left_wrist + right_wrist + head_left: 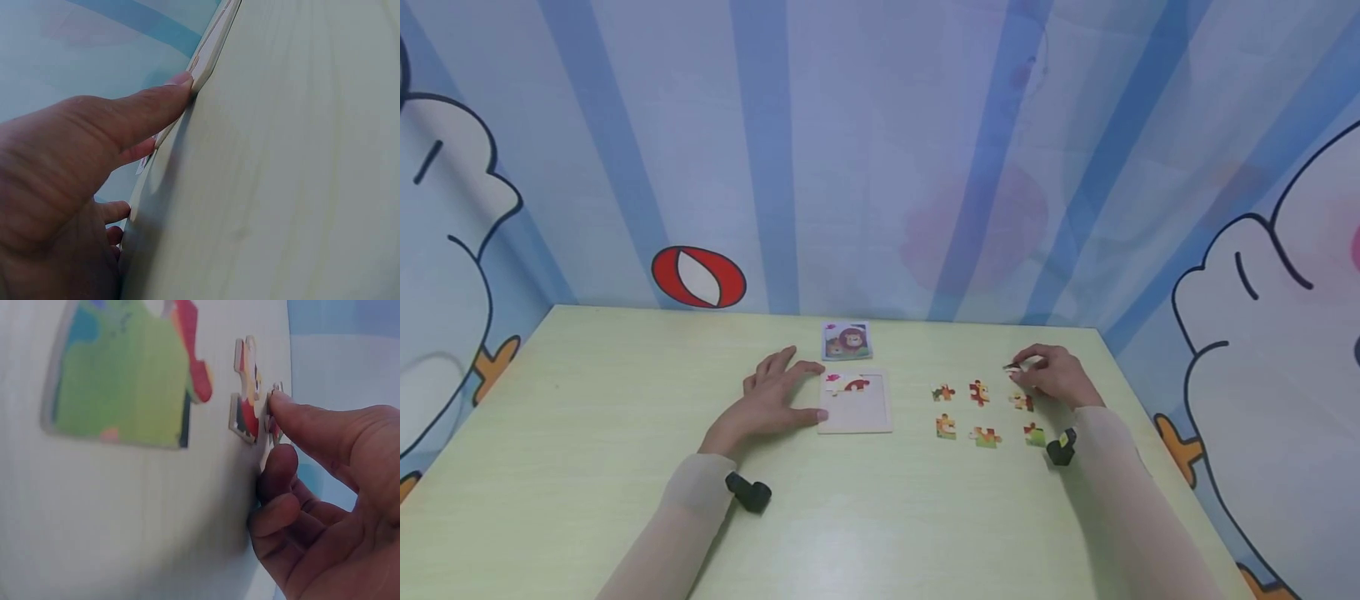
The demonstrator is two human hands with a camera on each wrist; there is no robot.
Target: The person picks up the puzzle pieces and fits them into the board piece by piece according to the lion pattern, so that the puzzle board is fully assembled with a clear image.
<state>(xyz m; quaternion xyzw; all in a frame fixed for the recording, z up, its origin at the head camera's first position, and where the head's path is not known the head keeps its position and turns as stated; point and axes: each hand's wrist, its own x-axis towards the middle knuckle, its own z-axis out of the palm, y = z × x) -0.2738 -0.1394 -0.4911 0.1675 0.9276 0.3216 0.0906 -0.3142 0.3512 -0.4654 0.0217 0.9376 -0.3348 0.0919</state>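
both forearms (681, 521) extended forward, left hand (767, 396) spread, thumb (153, 107) straight, right hand (1054, 377) pinching, other fingers (275, 515) curled

Board (855, 415): pale, square, flat; fitted pieces (854, 386) along its far side, remainder bare. Loose pieces (986, 437): 6, multicoloured, flat, 2 rows of 3, right of board. Pinched piece (1012, 367): 1, beyond far row's right end.

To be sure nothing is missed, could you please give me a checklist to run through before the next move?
1. Left hand touching the tray's left side: ok.
2. Right hand pinching a puzzle piece: ok.
3. Six loose pieces lying apart on the table: ok.
4. Lion picture uncovered beyond the tray: ok.
5. Tray filled: not ok, mostly bare.
6. Pinched piece's proper spot: cannot tell, fingers partly hide it.
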